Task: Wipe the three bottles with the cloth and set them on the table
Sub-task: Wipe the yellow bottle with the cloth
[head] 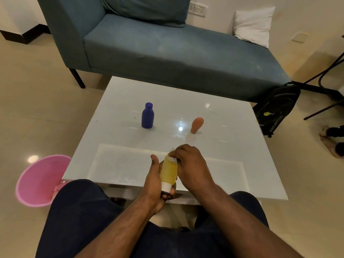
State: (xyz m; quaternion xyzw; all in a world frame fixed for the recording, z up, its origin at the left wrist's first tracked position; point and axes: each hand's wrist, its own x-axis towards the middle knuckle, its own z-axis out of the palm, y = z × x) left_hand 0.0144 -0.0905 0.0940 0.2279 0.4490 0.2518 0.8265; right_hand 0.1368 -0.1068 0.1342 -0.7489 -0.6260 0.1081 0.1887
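From the head view I see my left hand [155, 180] wrapped around a yellow bottle [168, 173], thumb up along its left side and the fingers [167, 196] curled under the white cap [166, 187], which points back toward me. The bottle is tilted, held in the air above the near edge of the bench [232, 155], not touching it. My right hand [191, 162] comes over the far end of the bottle with its fingers bent, pinching a small white cloth [172, 157] against the bottle's bottom end; only a crumpled bit of the cloth shows between the knuckles and the yellow plastic.

Farther out on the white glossy bench stand the other two bottles, upright and well apart from each other: a blue bottle [147, 116] with a blue cap to the left, and an orange bottle [197, 125] to the right that rests on its narrow end with the rounded wide end up. A ceiling light glints on the surface between them.

A pink bucket [40, 180] sits on the floor by the bench's near left corner. Beyond the bench is a blue-grey sofa [158, 51] with a white pillow [253, 25] at its right end, and a black backpack [275, 108] leans near the sofa's right corner.
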